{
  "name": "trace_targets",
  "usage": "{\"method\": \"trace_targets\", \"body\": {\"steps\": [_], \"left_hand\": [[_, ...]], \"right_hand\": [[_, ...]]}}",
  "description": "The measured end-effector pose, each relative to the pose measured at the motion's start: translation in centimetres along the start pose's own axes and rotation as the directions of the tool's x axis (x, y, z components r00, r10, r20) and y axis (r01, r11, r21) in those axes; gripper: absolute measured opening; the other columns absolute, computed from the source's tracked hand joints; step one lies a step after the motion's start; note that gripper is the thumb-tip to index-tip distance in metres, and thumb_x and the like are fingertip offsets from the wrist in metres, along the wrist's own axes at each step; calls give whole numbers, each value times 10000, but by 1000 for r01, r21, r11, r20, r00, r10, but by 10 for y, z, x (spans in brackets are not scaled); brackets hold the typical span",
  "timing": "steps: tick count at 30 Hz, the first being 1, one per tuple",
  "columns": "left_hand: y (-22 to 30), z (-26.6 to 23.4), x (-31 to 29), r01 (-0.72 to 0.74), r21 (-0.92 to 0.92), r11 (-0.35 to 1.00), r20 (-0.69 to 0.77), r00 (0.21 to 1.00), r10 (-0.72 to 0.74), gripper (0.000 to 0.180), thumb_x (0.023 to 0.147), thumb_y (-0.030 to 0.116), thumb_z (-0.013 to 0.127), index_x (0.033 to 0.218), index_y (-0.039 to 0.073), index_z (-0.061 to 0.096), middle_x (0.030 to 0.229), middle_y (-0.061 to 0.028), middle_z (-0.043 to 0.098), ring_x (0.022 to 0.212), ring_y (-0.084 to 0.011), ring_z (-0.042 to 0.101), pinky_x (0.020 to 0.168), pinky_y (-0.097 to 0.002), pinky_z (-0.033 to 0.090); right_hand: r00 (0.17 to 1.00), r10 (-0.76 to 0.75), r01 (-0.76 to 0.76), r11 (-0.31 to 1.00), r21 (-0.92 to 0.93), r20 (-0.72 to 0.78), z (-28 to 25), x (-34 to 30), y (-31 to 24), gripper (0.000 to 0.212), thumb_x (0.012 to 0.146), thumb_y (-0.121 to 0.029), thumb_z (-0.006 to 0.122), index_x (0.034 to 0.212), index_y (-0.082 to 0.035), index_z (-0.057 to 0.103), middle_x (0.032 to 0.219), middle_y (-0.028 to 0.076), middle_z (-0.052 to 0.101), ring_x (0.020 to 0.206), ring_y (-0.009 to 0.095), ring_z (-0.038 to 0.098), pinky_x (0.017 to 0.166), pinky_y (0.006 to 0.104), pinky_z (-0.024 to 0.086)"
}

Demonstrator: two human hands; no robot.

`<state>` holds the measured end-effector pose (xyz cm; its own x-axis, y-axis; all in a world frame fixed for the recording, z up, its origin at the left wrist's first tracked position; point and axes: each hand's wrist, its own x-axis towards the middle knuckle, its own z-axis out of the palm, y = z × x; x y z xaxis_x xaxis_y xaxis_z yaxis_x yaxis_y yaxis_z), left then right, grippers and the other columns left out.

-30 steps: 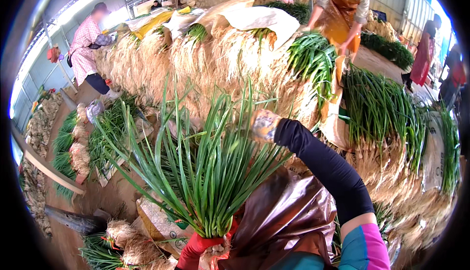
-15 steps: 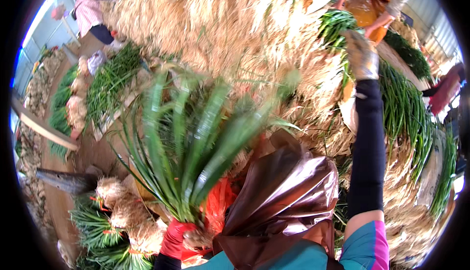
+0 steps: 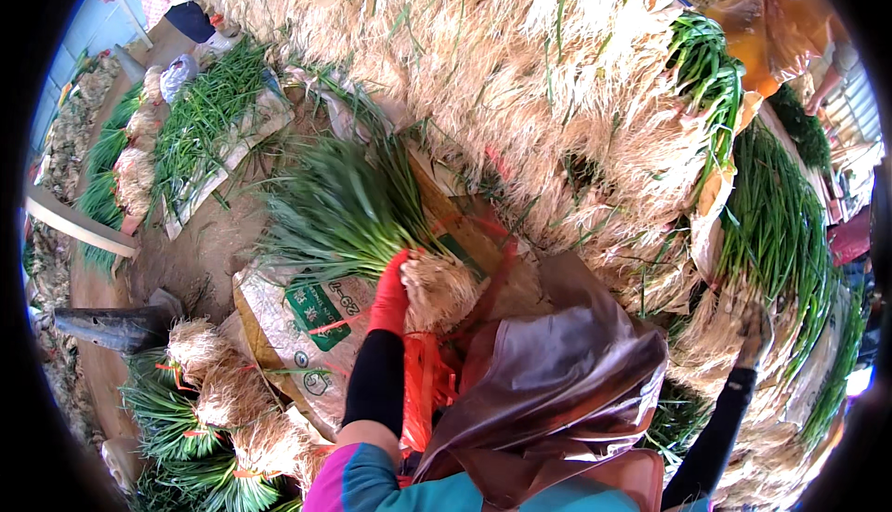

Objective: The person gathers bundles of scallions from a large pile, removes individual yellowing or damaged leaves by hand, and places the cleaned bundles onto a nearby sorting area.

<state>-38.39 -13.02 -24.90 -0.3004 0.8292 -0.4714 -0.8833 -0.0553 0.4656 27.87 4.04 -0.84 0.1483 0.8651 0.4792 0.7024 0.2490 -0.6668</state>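
Note:
My left hand (image 3: pixel 390 296), in a red glove, is closed around the base of a bunch of chives (image 3: pixel 348 205). Its long green leaves fan out to the far left, and a thick clump of pale roots sticks out to the right of the glove. The bunch is over a printed white sack (image 3: pixel 339 312) in front of me. Out at the right, my right hand (image 3: pixel 757 334), in a dirty glove, reaches to the pale root ends of a row of chives (image 3: pixel 776 224). Its fingers look stretched out, though small and partly shaded.
A big heap of pale-rooted plants (image 3: pixel 520 94) fills the far side. Tied bunches (image 3: pixel 209 410) lie at the near left beside a dark log-like piece (image 3: pixel 116 326). A brown apron (image 3: pixel 548 373) covers my lap. Two other people work at the far left and far right.
My left hand has carried the bunch away from me, rightward and lower, and its leaves have tipped over to the left. My right hand has drawn back from the far-right leaves to the nearer roots.

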Motion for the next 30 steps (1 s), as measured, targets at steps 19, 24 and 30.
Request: {"method": "trace_targets", "body": {"steps": [19,24,30], "left_hand": [[-22,-99,43,18,999,-40,-10,977,213,431,858,347,489,739,-46,621,606,-192,598,561,-283,581,520,-395,435],[4,-94,61,-451,524,-722,468,861,-199,405,821,346,518,711,-25,639,641,-227,600,643,-359,613,586,-447,461],[22,112,28,-98,859,-503,-58,956,-286,294,797,270,585,748,-13,649,639,-163,622,576,-244,626,546,-365,474]], "right_hand": [[166,648,-183,761,-623,743,-71,-331,36,862,675,-470,664,1366,-113,293,1401,175,304,1318,284,254,1082,376,219],[184,930,319,251,-914,320,-28,-229,-24,341,737,-160,604,1077,-189,604,1047,45,637,913,252,636,666,385,522],[723,521,174,499,-849,455,-21,-87,-114,240,834,-341,507,771,-141,623,742,73,615,687,268,599,598,366,478]]}}
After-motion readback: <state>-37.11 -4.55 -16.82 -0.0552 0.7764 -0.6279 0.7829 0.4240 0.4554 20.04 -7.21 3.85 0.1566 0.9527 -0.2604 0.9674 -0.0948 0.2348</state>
